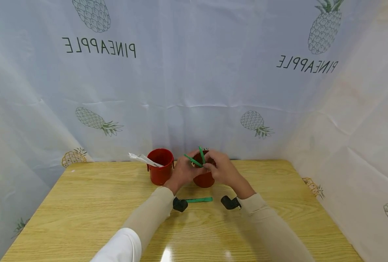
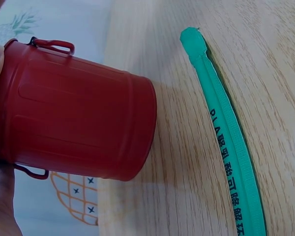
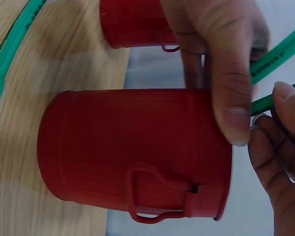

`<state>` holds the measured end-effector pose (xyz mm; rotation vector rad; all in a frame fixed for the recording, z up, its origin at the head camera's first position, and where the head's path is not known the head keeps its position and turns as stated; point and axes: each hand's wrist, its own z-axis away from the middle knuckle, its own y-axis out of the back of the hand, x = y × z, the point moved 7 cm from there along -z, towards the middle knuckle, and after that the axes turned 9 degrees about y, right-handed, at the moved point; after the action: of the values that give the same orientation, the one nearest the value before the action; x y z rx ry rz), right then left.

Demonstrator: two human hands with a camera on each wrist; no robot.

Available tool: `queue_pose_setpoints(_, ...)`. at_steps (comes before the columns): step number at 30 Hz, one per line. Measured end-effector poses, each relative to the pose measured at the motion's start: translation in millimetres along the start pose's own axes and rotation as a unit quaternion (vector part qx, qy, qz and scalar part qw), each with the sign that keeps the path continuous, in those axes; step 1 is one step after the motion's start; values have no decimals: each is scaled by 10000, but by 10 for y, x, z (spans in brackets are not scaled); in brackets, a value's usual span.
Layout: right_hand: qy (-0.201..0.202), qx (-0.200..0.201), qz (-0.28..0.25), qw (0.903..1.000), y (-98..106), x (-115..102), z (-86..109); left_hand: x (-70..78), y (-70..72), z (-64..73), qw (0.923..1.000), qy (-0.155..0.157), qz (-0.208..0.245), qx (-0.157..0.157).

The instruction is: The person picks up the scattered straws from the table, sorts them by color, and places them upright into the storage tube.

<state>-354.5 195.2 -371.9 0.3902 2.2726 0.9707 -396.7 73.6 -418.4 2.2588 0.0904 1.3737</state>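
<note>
Two red metal pails stand at the back of the table. My left hand (image 1: 184, 170) holds the rim of the right pail (image 1: 204, 180), its thumb on the near side in the right wrist view. A green paper-wrapped straw (image 3: 278, 56) leans out of that pail beside the left hand. Just above the pail's mouth, my right hand (image 3: 287, 132) pinches a second green wrapped straw (image 3: 263, 104) between thumb and finger. Its lower end is hidden. Another green wrapped straw (image 2: 231, 157), printed with black characters, lies on the table in front of the pail.
White wrapped straws (image 1: 145, 159) lean out of the left red pail (image 1: 160, 177), next to my left hand. Behind both pails hangs a white curtain (image 1: 194, 80) printed with pineapples. Black wrist cameras (image 1: 230, 202) hang under the wrists, over the wooden table (image 1: 108, 203).
</note>
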Motion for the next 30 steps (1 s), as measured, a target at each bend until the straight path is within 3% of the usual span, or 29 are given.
queue_pose_setpoints(5, -352, -275, 389, 9982, -85, 67, 39, -37, -3, 9, 9996, 297, 2, 8)
queue_pose_setpoints(10, -293, -326, 909, 9949, -97, 25, 83, -44, -2, -1, 9992, 380, -126, -6)
queue_pose_setpoints(13, -182, 121, 1110, 9936, -63, -42, 142, -36, 0, -12, 9993, 365, -106, -55)
queue_pose_setpoints(16, -62, 944, 992, 9906, -19, -128, 243, -21, 2, -18, 9994, 331, -106, -80)
queue_pose_setpoints(19, -167, 1707, 313, 9847, -30, -184, 380, 2, 8, -10, 9995, 283, -133, -72)
queue_pose_setpoints(22, -796, 2044, -942, 9711, -148, -164, 516, 13, 13, 0, 9995, 306, -71, -85)
queue_pose_setpoints(26, -1813, 1923, -2177, 9396, -412, -109, 646, 13, 11, 3, 9994, 297, 102, -127)
queue_pose_setpoints(28, -2109, 1656, -2261, 9365, -549, -79, 677, 15, 8, 1, 9995, 267, 151, -124)
queue_pose_setpoints(30, -2256, 1334, -2214, 9393, -683, -44, 685, 14, 4, 1, 9994, 270, 197, -126)
